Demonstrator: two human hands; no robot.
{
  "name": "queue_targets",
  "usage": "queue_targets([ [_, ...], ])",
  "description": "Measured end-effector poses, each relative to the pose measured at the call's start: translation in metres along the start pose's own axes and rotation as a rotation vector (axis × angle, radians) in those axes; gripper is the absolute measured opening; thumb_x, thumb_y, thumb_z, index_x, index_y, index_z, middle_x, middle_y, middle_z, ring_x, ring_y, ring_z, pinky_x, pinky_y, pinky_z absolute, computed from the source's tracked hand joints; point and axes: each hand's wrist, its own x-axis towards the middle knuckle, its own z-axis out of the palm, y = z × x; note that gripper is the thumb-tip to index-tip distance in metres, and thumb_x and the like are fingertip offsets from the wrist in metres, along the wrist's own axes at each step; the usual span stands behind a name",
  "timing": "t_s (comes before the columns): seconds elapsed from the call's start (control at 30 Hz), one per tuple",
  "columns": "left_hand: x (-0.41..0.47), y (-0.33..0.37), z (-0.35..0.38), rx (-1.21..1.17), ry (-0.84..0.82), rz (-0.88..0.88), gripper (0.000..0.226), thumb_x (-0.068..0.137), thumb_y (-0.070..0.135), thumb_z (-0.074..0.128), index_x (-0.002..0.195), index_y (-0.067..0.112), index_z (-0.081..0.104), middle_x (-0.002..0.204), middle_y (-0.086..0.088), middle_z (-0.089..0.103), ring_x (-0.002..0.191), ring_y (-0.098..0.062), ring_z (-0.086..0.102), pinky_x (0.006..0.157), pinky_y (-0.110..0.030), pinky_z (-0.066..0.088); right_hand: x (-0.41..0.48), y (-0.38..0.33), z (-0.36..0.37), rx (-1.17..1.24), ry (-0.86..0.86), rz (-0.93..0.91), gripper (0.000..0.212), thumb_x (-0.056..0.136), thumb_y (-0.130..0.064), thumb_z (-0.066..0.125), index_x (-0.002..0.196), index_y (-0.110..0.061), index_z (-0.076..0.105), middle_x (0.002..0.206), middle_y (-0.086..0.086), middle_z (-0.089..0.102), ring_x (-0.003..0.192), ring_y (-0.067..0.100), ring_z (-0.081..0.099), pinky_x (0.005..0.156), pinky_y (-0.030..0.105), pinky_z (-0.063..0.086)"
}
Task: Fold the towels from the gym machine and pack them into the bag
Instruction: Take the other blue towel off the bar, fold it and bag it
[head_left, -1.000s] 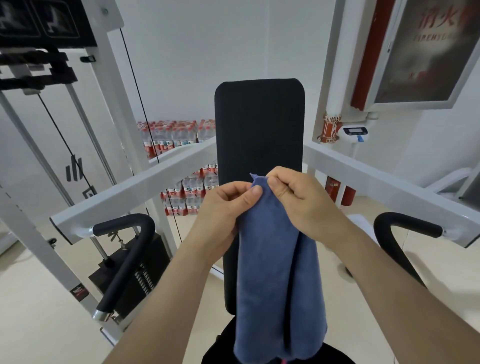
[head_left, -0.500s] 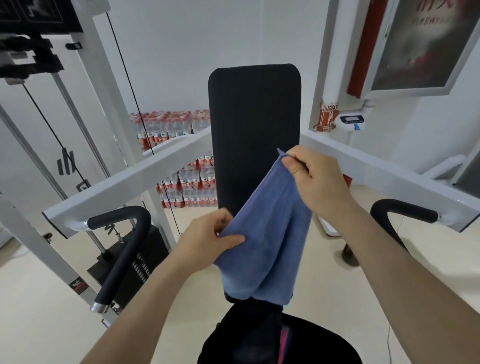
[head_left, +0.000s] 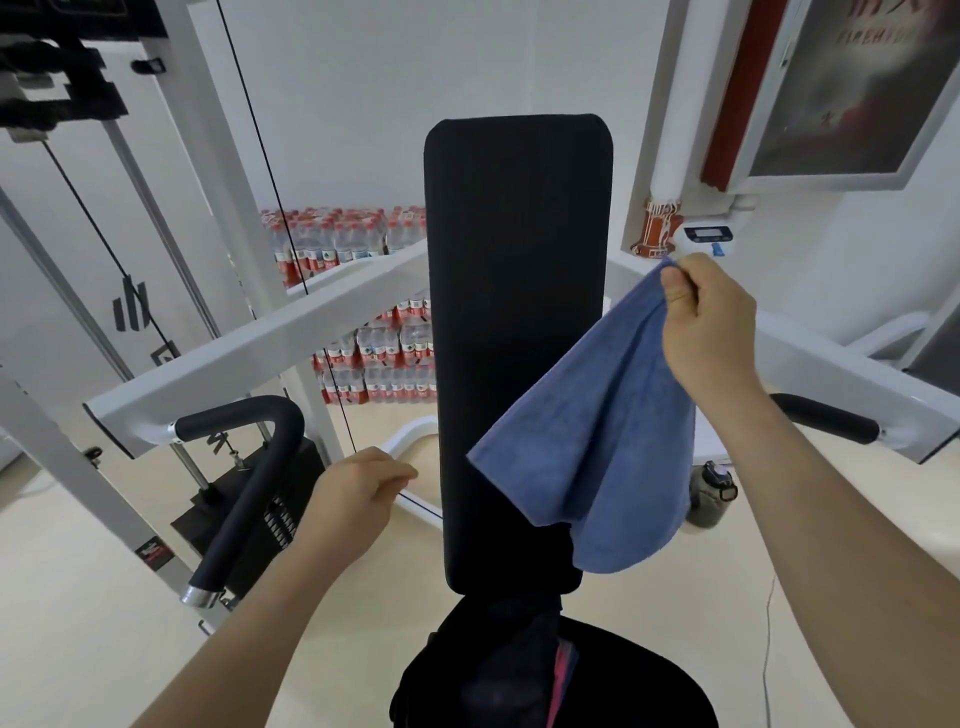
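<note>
Blue towel (head_left: 587, 441) held up by one corner in front of the black backrest pad (head_left: 514, 312).
Right hand (head_left: 711, 332) pinches the top corner between thumb and fingers (head_left: 678, 291). The cloth hangs with its long axis slanting down and to the left. Its free lower corner points toward the left hand (head_left: 353, 499), the nearer hand to it though apart from it, with fingers loosely curled on nothing. Dark bag (head_left: 519, 675) lies below, cut by the lower edge; its opening and pink contents are hard to make out.
</note>
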Motion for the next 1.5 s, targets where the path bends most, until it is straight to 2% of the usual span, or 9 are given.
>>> queue_targets([
  [0.2,0.026,0.061,0.01,-0.376,-0.071,-0.136,0.044,0.087,0.025,0.069,0.128,0.033,0.055,0.115,0.016,0.058,0.11,-0.002,0.054,0.094,-0.026,0.048,-0.01,-0.033,0.009,0.082,-0.321,-0.181,0.018,0.102,-0.019,0.046,0.09,-0.015,0.059,0.075,-0.006,0.058,0.074,0.001,0.057,0.067,0.008,0.043],
  [0.4,0.064,0.127,-0.009,-0.907,-0.339,-0.004,0.033,0.085,0.013,0.071,0.117,0.019,0.062,0.116,0.0,0.07,0.111,-0.015,0.064,0.099,-0.039,0.048,-0.006,-0.059,-0.004,0.287,-0.691,-0.097,0.021,0.102,-0.021,0.047,0.089,-0.027,0.063,0.075,-0.018,0.064,0.078,-0.003,0.063,0.072,0.013,0.048],
  [0.57,0.069,0.122,-0.015,-0.936,-0.744,0.026,0.034,0.075,0.017,0.075,0.107,0.013,0.068,0.111,-0.006,0.072,0.107,-0.024,0.067,0.087,-0.029,0.052,0.0,-0.054,-0.019,0.342,-0.779,-0.062,0.024,0.104,-0.021,0.044,0.089,-0.025,0.062,0.08,-0.016,0.062,0.08,-0.001,0.06,0.077,0.014,0.045],
  [0.7,0.058,0.096,-0.012,-0.711,-0.872,-0.1,0.046,0.069,0.034,0.079,0.112,0.019,0.068,0.115,0.001,0.071,0.107,-0.019,0.067,0.095,-0.037,0.051,0.006,-0.038,-0.023,0.146,-0.601,-0.026,0.022,0.103,-0.02,0.044,0.094,-0.013,0.063,0.085,0.003,0.062,0.078,0.009,0.056,0.077,0.021,0.042],
  [0.97,0.037,0.041,-0.027,-0.513,-0.512,-0.233,0.019,0.087,0.009,0.066,0.096,-0.002,0.053,0.089,-0.014,0.066,0.08,-0.023,0.065,0.083,-0.044,0.055,0.0,0.004,-0.015,-0.269,-0.114,0.103,0.025,0.104,-0.022,0.037,0.098,-0.014,0.06,0.086,-0.001,0.053,0.08,0.02,0.046,0.071,0.028,0.032],
  [1.13,0.042,0.078,-0.06,-0.957,-0.392,-0.224,0.03,0.069,0.026,0.077,0.092,0.007,0.071,0.096,-0.023,0.063,0.087,-0.035,0.057,0.079,-0.042,0.052,-0.004,0.014,-0.006,0.033,-0.193,0.444,0.029,0.1,-0.022,0.044,0.077,-0.008,0.057,0.075,0.007,0.051,0.077,0.025,0.047,0.06,0.027,0.042],
  [1.23,0.047,0.106,-0.072,-0.868,-0.373,-0.16,0.03,0.064,0.037,0.076,0.078,0.01,0.076,0.093,-0.032,0.065,0.085,-0.039,0.061,0.08,-0.041,0.054,-0.017,0.002,-0.004,0.435,-0.373,0.661,0.017,0.098,-0.016,0.051,0.097,-0.004,0.063,0.099,0.01,0.059,0.09,0.025,0.059,0.063,0.034,0.057],
  [1.33,0.057,0.127,-0.07,-0.582,-0.202,-0.037,0.027,0.068,0.043,0.077,0.067,0.016,0.072,0.076,-0.008,0.068,0.071,-0.012,0.064,0.069,-0.021,0.052,-0.034,-0.016,-0.001,0.663,-0.492,0.69,0.018,0.097,-0.017,0.056,0.106,-0.004,0.066,0.111,0.014,0.067,0.1,0.027,0.068,0.07,0.036,0.06],
  [1.5,0.061,0.151,-0.062,-0.469,-0.105,0.121,0.047,0.081,0.039,0.071,0.058,0.001,0.053,0.047,0.007,0.041,0.046,-0.007,0.038,0.045,-0.015,0.031,-0.057,-0.052,-0.001,0.62,-0.511,0.557,0.024,0.098,-0.02,0.056,0.1,0.0,0.069,0.107,0.018,0.069,0.097,0.025,0.07,0.067,0.029,0.06],
])
